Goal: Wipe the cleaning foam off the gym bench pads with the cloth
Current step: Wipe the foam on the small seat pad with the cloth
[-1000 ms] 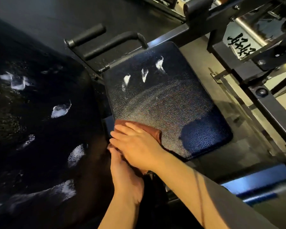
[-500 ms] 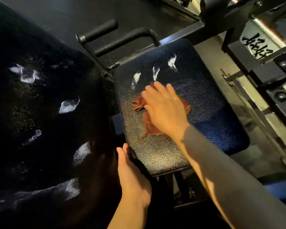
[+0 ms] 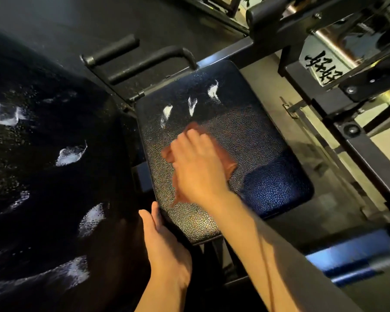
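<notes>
The cleaning foam remains as three white streaks on the far part of the small dark blue textured seat pad. Over the last second the right hand, fingers loosely curved and pressing down on the reddish-brown cloth, has carried it from the pad's near corner to mid-pad, just short of the streaks. The left hand has moved to grip the pad's near edge. The large black back pad is unwiped, with several foam patches.

We see the brown cloth on the small textured seat pad, right of the large foam-spotted back pad.
</notes>
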`<action>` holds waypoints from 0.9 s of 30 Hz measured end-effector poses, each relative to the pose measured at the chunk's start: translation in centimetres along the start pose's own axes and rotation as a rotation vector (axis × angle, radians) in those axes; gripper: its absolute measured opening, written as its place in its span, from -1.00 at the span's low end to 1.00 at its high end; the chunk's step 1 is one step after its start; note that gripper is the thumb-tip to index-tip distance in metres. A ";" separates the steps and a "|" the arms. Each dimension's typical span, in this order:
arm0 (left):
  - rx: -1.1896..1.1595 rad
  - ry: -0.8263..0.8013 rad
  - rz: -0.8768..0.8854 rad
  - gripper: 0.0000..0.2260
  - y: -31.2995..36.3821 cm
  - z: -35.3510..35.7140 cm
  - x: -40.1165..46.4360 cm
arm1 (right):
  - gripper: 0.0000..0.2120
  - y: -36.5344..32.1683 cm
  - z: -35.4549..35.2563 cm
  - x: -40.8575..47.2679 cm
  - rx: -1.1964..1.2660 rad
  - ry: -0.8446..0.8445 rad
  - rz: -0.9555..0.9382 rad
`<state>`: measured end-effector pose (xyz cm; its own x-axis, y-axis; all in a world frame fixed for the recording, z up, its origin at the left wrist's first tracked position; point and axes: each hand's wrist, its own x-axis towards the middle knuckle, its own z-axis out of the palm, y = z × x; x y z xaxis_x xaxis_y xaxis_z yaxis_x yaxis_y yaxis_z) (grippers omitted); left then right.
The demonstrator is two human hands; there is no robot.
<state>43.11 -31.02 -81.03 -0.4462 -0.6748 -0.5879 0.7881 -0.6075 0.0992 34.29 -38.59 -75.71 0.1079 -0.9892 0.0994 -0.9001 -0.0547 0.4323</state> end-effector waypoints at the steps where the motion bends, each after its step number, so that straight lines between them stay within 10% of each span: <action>1: 0.008 -0.001 0.007 -0.48 0.0 -0.1 0.0 | -0.62 -1.8 0.7 -0.2 0.042 -0.055 -0.071; 6: -0.007 0.017 0.009 -0.47 0.0 0.0 0.0 | -0.70 -2.3 0.8 -0.4 0.151 -0.081 -0.225; 17: -0.040 0.012 0.001 -0.39 -0.2 0.0 0.1 | -0.70 10.8 -1.7 0.8 0.010 0.074 0.389; 27: -0.033 0.035 -0.061 -0.43 0.7 -0.7 -0.4 | -0.60 -3.5 -0.4 -5.6 0.257 -0.150 -0.128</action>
<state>44.12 -30.89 -81.34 -0.4796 -0.6213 -0.6197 0.7732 -0.6331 0.0362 36.99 -32.83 -77.46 0.1809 -0.9800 -0.0825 -0.9624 -0.1937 0.1903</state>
